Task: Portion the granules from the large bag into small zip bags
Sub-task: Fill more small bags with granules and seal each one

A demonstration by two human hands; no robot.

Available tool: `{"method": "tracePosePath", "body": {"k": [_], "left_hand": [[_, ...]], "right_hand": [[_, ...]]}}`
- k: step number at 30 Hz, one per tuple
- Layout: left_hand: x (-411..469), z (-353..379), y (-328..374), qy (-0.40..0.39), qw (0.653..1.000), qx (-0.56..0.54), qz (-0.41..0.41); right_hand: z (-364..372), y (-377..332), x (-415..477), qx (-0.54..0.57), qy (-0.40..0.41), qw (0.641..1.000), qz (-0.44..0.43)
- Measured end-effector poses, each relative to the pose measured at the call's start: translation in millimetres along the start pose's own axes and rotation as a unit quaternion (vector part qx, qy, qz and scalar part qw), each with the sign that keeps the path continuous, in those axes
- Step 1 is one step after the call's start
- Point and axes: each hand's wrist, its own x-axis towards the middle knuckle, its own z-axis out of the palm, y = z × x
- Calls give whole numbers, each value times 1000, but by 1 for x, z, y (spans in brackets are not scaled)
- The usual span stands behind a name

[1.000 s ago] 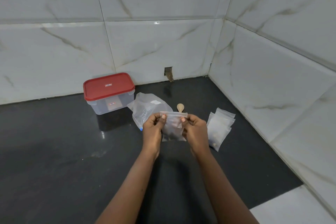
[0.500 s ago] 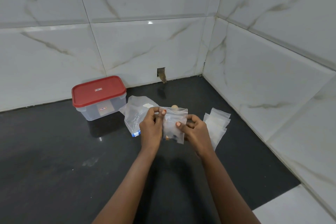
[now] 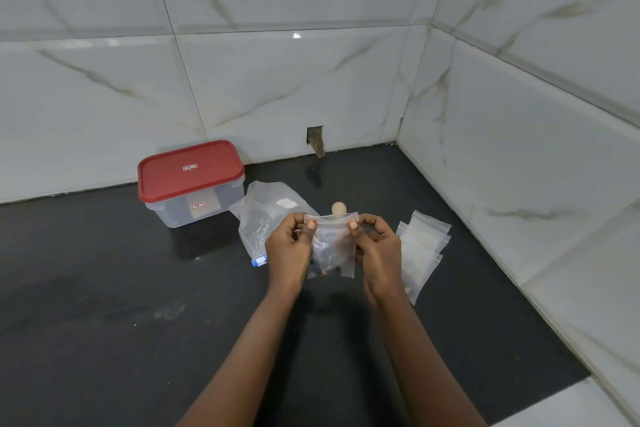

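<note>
Small zip bag [image 3: 331, 246] hangs upright between both hands, left fingers [image 3: 309, 226] and right fingers [image 3: 354, 226] pinched on its top corners, seal running left-right.

Red lid [image 3: 189, 170] on clear tub [image 3: 194, 208]; black counter [image 3: 104, 305]; white, grey-veined marble wall tiles [image 3: 277, 80].

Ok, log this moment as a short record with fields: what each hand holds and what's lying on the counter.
left hand: pinches top left corner of small zip bag
right hand: pinches top right corner of the same bag
bag contents: dark bits at the bottom
large bag: lying behind the left hand
box: red lid on, back left
spare bags: stacked right of the hands
</note>
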Motion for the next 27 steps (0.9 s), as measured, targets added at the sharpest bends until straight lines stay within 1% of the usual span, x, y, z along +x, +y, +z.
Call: {"method": "tracePosePath", "body": {"k": [2,6,7,10,12,14,16,19,20,23,27], "left_hand": [[1,-1,1,0,1000,27,10],[-2,0,1,11,999,49,11],[-3,1,0,13,999,32,0],[-9,1,-1,-17,995,-86,-49],[-11,1,0,-44,989,-120,-69],[-12,1,3,-51,988,-120,-84],[-11,0,6,-43,987,-126,-91],[-9,-4,8,-48,988,-123,-76],[-9,-5,8,-54,989,-119,-67],[-12,-5,8,-63,991,-108,-43],[-15,-3,10,-60,991,-112,-44]], "right_hand": [[0,0,1,21,-9,1000,15],[4,5,6,-59,6,998,15],[5,6,7,-74,13,997,10],[6,4,8,-84,28,996,3],[7,2,8,-77,24,997,1],[10,0,5,-51,4,999,3],[10,-3,1,-21,-37,999,7],[8,-6,-2,-18,-96,995,2],[9,-6,-3,-22,-95,995,0],[11,-6,-6,-13,-59,998,3],[13,-7,-8,-11,-28,999,17]]}}
